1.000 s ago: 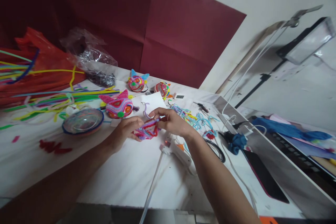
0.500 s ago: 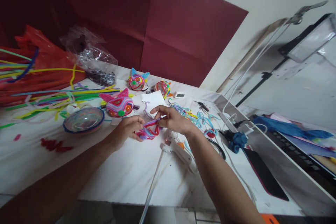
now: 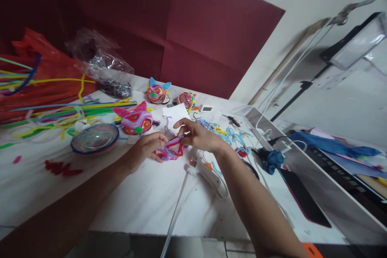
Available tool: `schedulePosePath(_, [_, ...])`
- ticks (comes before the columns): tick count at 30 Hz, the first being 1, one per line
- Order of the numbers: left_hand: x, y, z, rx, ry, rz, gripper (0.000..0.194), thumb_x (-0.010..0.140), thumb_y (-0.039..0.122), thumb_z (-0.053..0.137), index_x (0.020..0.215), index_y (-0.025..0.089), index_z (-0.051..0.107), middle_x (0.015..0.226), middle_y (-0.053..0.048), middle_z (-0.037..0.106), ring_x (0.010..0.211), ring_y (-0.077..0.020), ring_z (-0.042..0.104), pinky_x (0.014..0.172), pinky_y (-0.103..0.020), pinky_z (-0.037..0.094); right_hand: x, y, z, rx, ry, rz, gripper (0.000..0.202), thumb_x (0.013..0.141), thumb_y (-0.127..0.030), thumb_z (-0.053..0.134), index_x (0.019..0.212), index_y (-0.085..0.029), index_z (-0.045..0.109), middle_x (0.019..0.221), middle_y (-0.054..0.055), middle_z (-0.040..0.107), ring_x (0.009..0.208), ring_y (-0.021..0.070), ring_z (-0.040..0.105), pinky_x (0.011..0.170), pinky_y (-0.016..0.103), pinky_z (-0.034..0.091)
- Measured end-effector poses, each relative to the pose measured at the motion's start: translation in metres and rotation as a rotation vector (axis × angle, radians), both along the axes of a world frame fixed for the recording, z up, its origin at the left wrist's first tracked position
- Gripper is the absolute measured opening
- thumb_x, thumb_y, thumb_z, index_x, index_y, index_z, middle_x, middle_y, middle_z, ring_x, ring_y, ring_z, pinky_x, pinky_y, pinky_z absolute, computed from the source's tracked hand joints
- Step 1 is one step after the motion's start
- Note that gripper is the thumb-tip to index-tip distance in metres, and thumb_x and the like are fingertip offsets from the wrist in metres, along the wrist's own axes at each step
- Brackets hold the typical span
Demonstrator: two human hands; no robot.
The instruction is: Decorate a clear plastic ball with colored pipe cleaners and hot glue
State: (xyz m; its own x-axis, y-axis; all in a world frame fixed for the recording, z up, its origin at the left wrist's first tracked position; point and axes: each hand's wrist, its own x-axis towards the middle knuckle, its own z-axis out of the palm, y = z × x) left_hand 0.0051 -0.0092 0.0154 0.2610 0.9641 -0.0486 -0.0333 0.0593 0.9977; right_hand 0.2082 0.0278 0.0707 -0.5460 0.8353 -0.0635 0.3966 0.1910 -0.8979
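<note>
Between my hands is a pink, red and purple pipe-cleaner piece, held over the white table. My left hand grips its left edge, fingers curled round it. At its upper right, my right hand pinches the rim between thumb and fingers. A white glue gun with a clear glue stick lies just below and right of my right hand. A pink-eared animal head stands beyond my left hand. Behind it are a blue-eared head and another colourful one.
At left are a clear bowl with a blue rim, red pieces, pipe cleaners and a red bag. Tangled blue strands, a black phone-like slab and cables lie at right. A small white display stands behind.
The view has shifted slightly. Both hands keep hold of the pipe-cleaner piece, and the fingers of my right hand have moved a little.
</note>
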Motion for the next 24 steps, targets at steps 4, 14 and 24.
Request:
schedulePosePath(4, [-0.001,0.001,0.002,0.153,0.203,0.03,0.027,0.071,0.045,0.062,0.073,0.019,0.068,0.055,0.002,0.052,0.05,-0.0147,0.049,0.048,-0.025,0.043,-0.001,-0.002,0.003,0.021,-0.04,0.043,0.044,0.067,0.001,0.056,0.105,-0.021,0.048,0.079,-0.007,0.056,0.062,0.0084,0.052,0.059,0.02,0.043])
schedulePosePath(14, [0.0,0.001,0.006,0.21,0.182,0.11,0.023,0.067,0.042,0.066,0.075,0.021,0.069,0.05,0.004,0.054,0.052,-0.0157,0.052,0.047,-0.024,0.036,-0.023,-0.005,0.02,0.183,-0.295,0.232,0.048,0.067,0.002,0.056,0.107,-0.022,0.044,0.077,-0.008,0.059,0.063,0.0108,0.053,0.06,0.021,0.041])
schedulePosePath(24, [-0.005,0.005,0.003,0.132,0.147,0.158,0.024,0.054,0.031,0.073,0.071,0.024,0.059,0.057,0.001,0.067,0.048,-0.0156,0.054,0.04,-0.023,0.031,-0.042,-0.001,0.023,0.276,-0.445,0.277,0.048,0.066,-0.001,0.061,0.104,-0.024,0.043,0.072,-0.008,0.058,0.065,0.0137,0.057,0.059,0.022,0.041])
